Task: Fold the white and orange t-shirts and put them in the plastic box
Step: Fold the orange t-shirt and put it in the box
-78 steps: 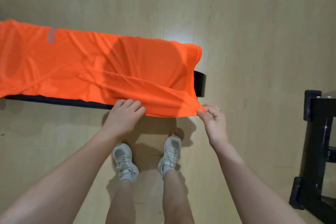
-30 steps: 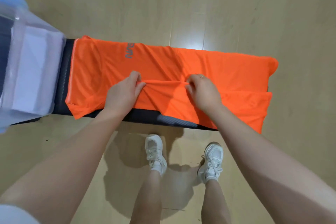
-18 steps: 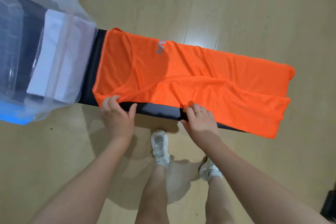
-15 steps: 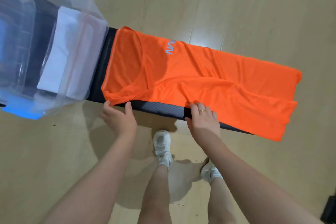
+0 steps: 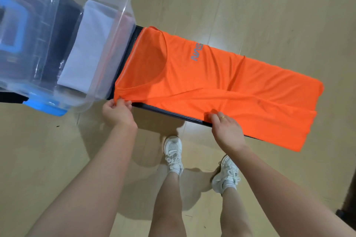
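Orange t-shirt point(image 5: 221, 90) stretched long across the dark tabletop point(image 5: 173, 112), already narrowed into a strip, collar end touching the plastic box point(image 5: 107, 75), where the white t-shirt point(image 5: 88, 50) sits folded. Left hand point(image 5: 117, 112) pinches the near collar corner, right hand point(image 5: 226, 128) pinches the near edge midway. White's done, I'd say; next, fold the orange t-shirt crosswise, keeping the edges lined up.

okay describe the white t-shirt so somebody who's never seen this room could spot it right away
Start at the long dark bench crossing the wooden floor. At its left end sits a clear plastic box with blue handles. The white t-shirt lies folded inside that box, a pale rectangle seen through its wall, unlike the orange t-shirt spread along the bench beside it.
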Demonstrator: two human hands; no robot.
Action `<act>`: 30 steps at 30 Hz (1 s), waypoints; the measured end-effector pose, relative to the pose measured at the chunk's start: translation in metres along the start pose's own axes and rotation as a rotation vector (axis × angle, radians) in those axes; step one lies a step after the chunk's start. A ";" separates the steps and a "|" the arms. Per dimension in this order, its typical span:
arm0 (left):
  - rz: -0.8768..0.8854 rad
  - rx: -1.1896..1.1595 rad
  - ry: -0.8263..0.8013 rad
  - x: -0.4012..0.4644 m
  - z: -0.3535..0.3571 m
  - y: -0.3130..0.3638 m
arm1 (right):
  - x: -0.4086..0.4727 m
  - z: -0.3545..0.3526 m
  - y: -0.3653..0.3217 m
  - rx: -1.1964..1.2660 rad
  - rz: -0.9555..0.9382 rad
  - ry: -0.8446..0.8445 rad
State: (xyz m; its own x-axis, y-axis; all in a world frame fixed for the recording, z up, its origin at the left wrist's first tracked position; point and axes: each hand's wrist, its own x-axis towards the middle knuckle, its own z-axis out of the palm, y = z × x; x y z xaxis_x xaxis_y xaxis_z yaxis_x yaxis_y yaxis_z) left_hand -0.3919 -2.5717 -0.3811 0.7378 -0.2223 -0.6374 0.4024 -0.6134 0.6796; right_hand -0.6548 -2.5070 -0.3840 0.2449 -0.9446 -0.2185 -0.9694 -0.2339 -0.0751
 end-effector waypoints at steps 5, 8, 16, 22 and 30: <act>0.058 0.074 0.096 0.013 -0.033 0.001 | -0.023 0.010 -0.017 0.073 -0.076 -0.018; 0.027 -0.020 0.086 0.007 -0.030 -0.002 | -0.027 0.011 -0.025 0.068 -0.044 -0.095; 1.133 0.946 -0.717 -0.096 0.010 -0.087 | -0.030 0.009 0.014 0.275 0.173 -0.185; 1.286 1.343 -1.015 -0.142 0.071 -0.119 | -0.057 0.011 0.091 0.311 0.373 -0.182; 1.504 1.560 -0.998 -0.195 0.113 -0.135 | -0.095 0.010 0.215 1.034 1.097 0.008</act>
State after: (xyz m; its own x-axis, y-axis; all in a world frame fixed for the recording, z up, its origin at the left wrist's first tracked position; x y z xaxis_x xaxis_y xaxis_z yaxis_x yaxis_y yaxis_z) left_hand -0.6511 -2.5316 -0.3894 -0.5493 -0.7351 -0.3973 -0.8351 0.4674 0.2900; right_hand -0.8867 -2.4654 -0.3890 -0.5749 -0.5399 -0.6148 -0.2248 0.8267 -0.5157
